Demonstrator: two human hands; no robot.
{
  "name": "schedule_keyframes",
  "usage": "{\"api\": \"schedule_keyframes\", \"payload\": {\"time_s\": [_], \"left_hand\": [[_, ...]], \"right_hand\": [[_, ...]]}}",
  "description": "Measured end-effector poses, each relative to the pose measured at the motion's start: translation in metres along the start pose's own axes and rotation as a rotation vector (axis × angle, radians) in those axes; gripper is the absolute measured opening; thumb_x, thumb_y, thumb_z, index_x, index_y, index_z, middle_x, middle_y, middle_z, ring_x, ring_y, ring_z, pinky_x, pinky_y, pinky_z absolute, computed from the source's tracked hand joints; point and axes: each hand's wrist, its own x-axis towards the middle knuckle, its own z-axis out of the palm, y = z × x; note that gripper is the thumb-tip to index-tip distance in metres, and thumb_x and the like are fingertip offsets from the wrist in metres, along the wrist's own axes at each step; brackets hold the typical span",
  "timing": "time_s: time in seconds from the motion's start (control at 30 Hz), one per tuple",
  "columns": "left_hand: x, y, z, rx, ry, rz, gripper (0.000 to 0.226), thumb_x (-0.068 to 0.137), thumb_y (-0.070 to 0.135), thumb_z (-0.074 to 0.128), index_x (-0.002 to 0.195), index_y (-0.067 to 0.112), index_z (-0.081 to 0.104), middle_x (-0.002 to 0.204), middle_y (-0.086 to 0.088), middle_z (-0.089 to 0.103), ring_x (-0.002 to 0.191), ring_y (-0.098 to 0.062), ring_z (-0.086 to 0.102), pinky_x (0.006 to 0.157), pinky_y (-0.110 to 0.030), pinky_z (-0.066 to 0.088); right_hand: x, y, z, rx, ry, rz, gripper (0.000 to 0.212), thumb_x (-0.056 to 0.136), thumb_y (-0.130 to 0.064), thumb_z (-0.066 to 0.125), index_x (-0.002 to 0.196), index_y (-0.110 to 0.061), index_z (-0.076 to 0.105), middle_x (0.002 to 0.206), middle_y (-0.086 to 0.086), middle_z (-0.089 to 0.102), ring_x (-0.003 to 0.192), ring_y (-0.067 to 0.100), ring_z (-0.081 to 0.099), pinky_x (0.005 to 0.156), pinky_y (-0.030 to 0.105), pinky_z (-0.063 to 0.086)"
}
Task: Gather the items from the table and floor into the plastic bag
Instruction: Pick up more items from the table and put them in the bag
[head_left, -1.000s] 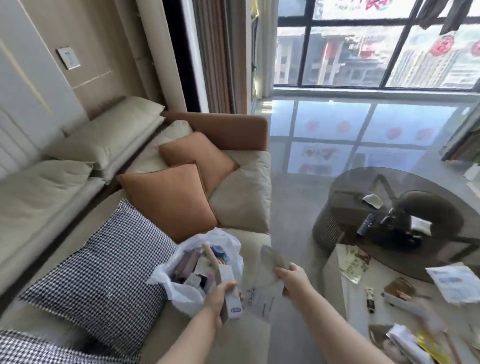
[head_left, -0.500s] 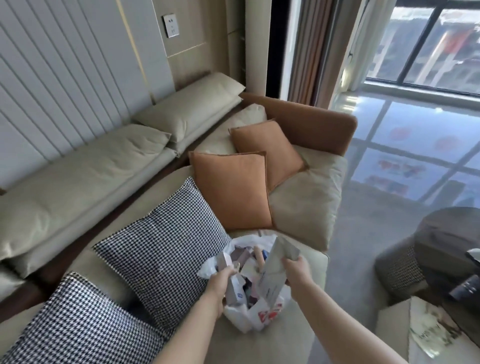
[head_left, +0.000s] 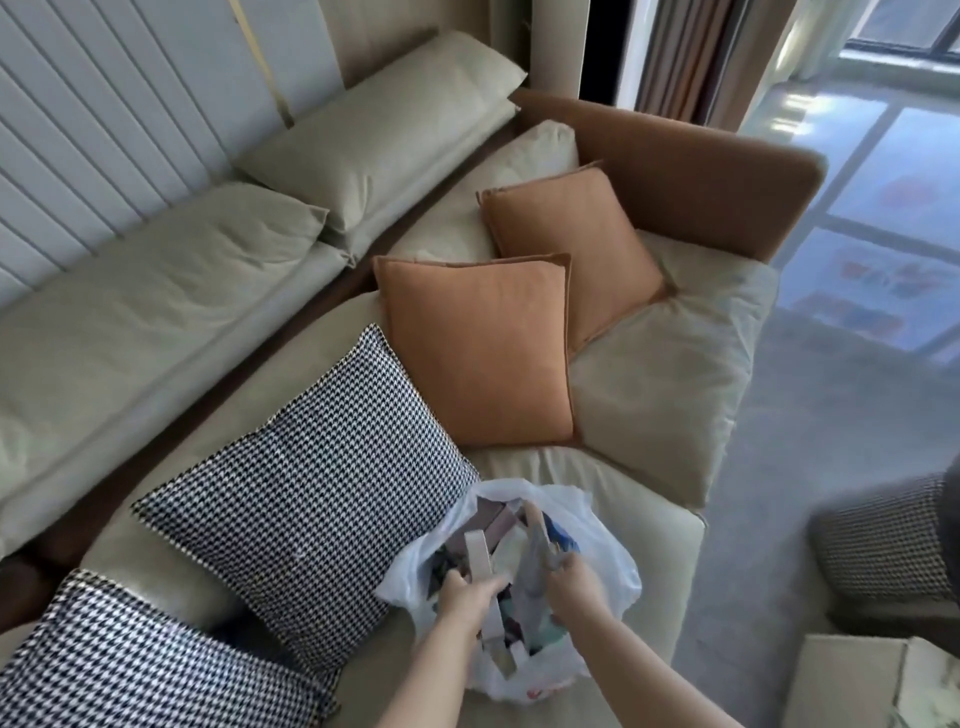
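Observation:
A white plastic bag (head_left: 605, 551) stands open on the sofa seat, packed with several boxes and packets. My left hand (head_left: 462, 595) grips a slim white box (head_left: 478, 551) and holds it upright inside the bag's mouth. Just to its right, my right hand (head_left: 574, 587) pinches a grey paper sheet (head_left: 537, 558) that reaches down among the bag's contents. Both hands are over the bag's opening, close together.
The bag sits at the front edge of a beige sofa (head_left: 660, 374), beside a houndstooth cushion (head_left: 317, 499) and two orange cushions (head_left: 478, 348). A second houndstooth cushion (head_left: 130, 660) lies lower left. A patterned ottoman (head_left: 883, 545) and a table corner (head_left: 872, 680) are at right.
My view swung left from the table to the sofa. Both hands carried the white box and the paper to the bag and lowered them into its mouth.

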Motion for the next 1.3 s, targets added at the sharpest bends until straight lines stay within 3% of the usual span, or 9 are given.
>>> {"api": "schedule_keyframes", "payload": {"time_s": [0.1, 0.2, 0.37, 0.47, 0.53, 0.63, 0.73, 0.93, 1.3], "left_hand": [[0.014, -0.006, 0.003, 0.013, 0.015, 0.016, 0.072, 0.079, 0.02, 0.072, 0.142, 0.009, 0.037, 0.138, -0.008, 0.05, 0.122, -0.032, 0.052, 0.103, -0.043, 0.044], [0.017, -0.01, 0.003, 0.078, 0.04, 0.034, 0.065, 0.082, 0.012, 0.067, 0.141, 0.012, 0.04, 0.135, -0.013, 0.053, 0.122, -0.039, 0.052, 0.101, -0.049, 0.044], [-0.005, -0.008, -0.002, 0.108, 0.028, 0.107, 0.058, 0.084, 0.006, 0.061, 0.139, 0.008, 0.042, 0.126, -0.009, 0.058, 0.111, -0.033, 0.061, 0.093, -0.039, 0.05], [-0.031, -0.007, -0.003, 0.15, -0.015, 0.143, 0.044, 0.084, 0.008, 0.061, 0.126, 0.014, 0.052, 0.108, -0.007, 0.063, 0.095, -0.027, 0.064, 0.077, -0.034, 0.052], [-0.05, -0.011, -0.004, 0.189, -0.041, 0.186, 0.024, 0.083, 0.008, 0.061, 0.105, 0.019, 0.057, 0.097, -0.009, 0.064, 0.082, -0.022, 0.061, 0.071, -0.029, 0.047], [-0.075, -0.022, -0.004, 0.305, -0.067, 0.268, 0.032, 0.082, 0.014, 0.062, 0.114, 0.015, 0.058, 0.113, -0.01, 0.065, 0.105, -0.026, 0.063, 0.088, -0.037, 0.051], [-0.103, -0.032, -0.001, 0.475, -0.118, 0.37, 0.033, 0.086, 0.019, 0.059, 0.119, 0.014, 0.057, 0.115, -0.007, 0.064, 0.107, -0.027, 0.062, 0.087, -0.036, 0.052], [-0.154, -0.057, 0.025, 0.762, -0.228, 0.556, 0.027, 0.092, 0.028, 0.054, 0.116, 0.016, 0.06, 0.11, -0.001, 0.063, 0.099, -0.017, 0.057, 0.085, -0.026, 0.046], [-0.242, -0.129, 0.148, 1.141, -0.516, 0.789, 0.023, 0.086, 0.023, 0.059, 0.102, 0.01, 0.068, 0.108, -0.013, 0.07, 0.102, -0.029, 0.065, 0.087, -0.035, 0.052]], "right_hand": [[0.009, 0.003, -0.003, -0.101, -0.032, -0.045, 0.043, 0.094, -0.007, 0.034, 0.134, -0.016, 0.042, 0.107, 0.005, 0.057, 0.087, 0.019, 0.055, 0.073, 0.029, 0.045], [0.01, 0.006, -0.008, -0.126, -0.029, -0.078, 0.037, 0.095, -0.008, 0.036, 0.131, -0.01, 0.044, 0.11, 0.007, 0.057, 0.086, 0.017, 0.053, 0.076, 0.03, 0.046], [-0.011, 0.007, -0.021, -0.086, -0.016, -0.08, 0.033, 0.089, -0.001, 0.044, 0.12, -0.005, 0.053, 0.114, 0.01, 0.06, 0.099, 0.025, 0.061, 0.086, 0.034, 0.051], [-0.03, 0.012, -0.029, -0.076, -0.002, -0.143, 0.012, 0.087, -0.003, 0.049, 0.09, -0.012, 0.057, 0.08, 0.001, 0.056, 0.066, 0.013, 0.052, 0.061, 0.023, 0.041], [-0.046, 0.019, -0.033, -0.075, 0.018, -0.179, 0.013, 0.087, -0.007, 0.051, 0.097, -0.014, 0.057, 0.079, -0.002, 0.056, 0.064, 0.01, 0.049, 0.055, 0.019, 0.036], [-0.078, 0.033, -0.037, -0.126, 0.082, -0.195, 0.028, 0.09, -0.014, 0.051, 0.117, -0.014, 0.057, 0.112, 0.004, 0.062, 0.093, 0.017, 0.058, 0.074, 0.023, 0.046], [-0.11, 0.054, -0.041, -0.237, 0.182, -0.229, 0.026, 0.091, -0.021, 0.048, 0.114, -0.016, 0.06, 0.113, 0.006, 0.063, 0.099, 0.023, 0.061, 0.086, 0.032, 0.052], [-0.169, 0.115, -0.05, -0.28, 0.351, -0.204, 0.023, 0.09, -0.029, 0.045, 0.099, -0.018, 0.063, 0.103, 0.001, 0.066, 0.095, 0.023, 0.063, 0.068, 0.024, 0.044], [-0.255, 0.281, -0.104, -0.045, 0.581, 0.016, 0.026, 0.089, -0.032, 0.046, 0.106, -0.023, 0.064, 0.116, 0.002, 0.066, 0.108, 0.023, 0.06, 0.084, 0.029, 0.047]]}}
